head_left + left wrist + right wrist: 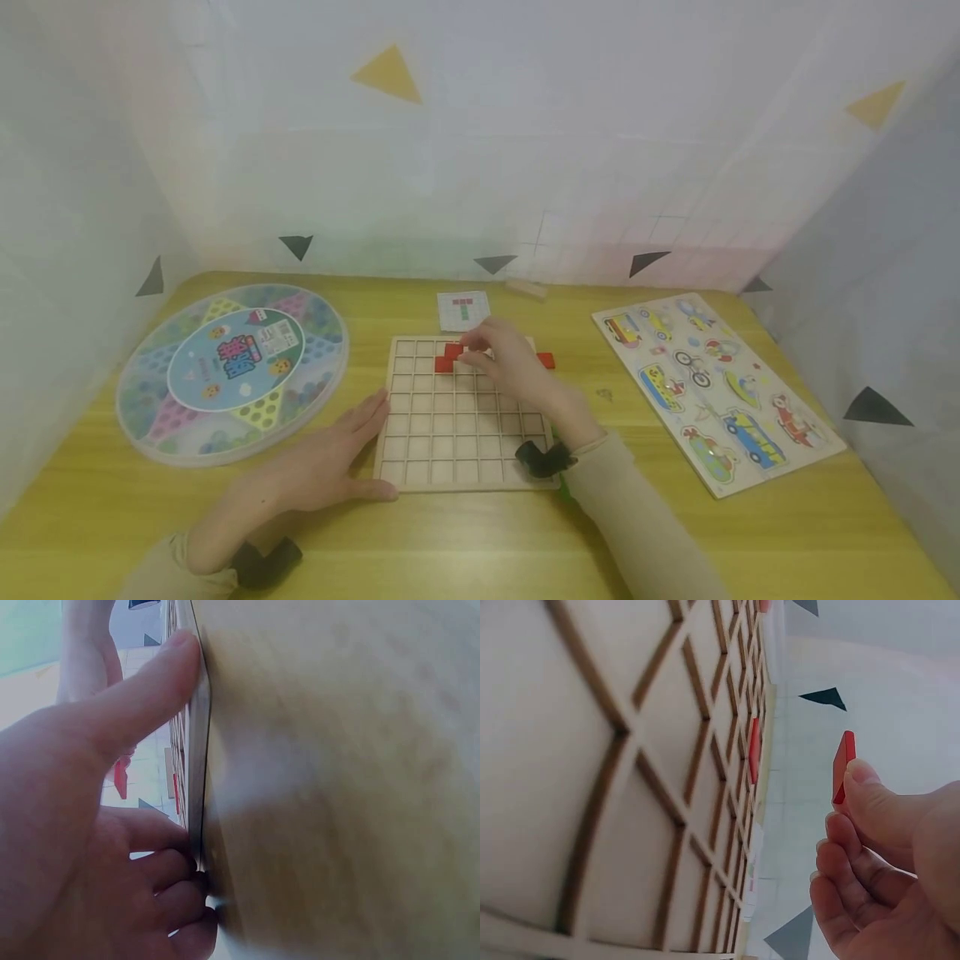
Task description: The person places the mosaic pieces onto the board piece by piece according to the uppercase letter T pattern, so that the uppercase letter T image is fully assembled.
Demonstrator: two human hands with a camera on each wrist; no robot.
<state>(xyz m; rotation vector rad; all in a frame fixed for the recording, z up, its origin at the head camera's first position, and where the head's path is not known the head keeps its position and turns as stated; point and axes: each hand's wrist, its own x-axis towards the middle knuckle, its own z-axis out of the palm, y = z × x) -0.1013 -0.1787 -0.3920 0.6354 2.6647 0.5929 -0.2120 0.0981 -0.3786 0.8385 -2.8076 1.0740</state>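
A square wooden grid board [420, 425] lies flat on the table. Between thumb and fingers my right hand [510, 358] pinches a small red square tile [844, 769], held up over the board's far rows. Another red tile [444, 364] sits in a cell near the far left of the grid. My left hand [322, 467] rests at the board's left side; in the left wrist view its thumb [150, 690] and fingers touch the board's edge [197, 750]. Cells below the right hand are hidden.
Behind the board lies a pattern card [462, 311] with a red and green shape, near a small wooden block [527, 289]. A red piece [547, 360] shows past the board's right edge; green pieces [566, 487] peek from under the right forearm. A round game box [232, 375] and picture puzzle [720, 392] flank them.
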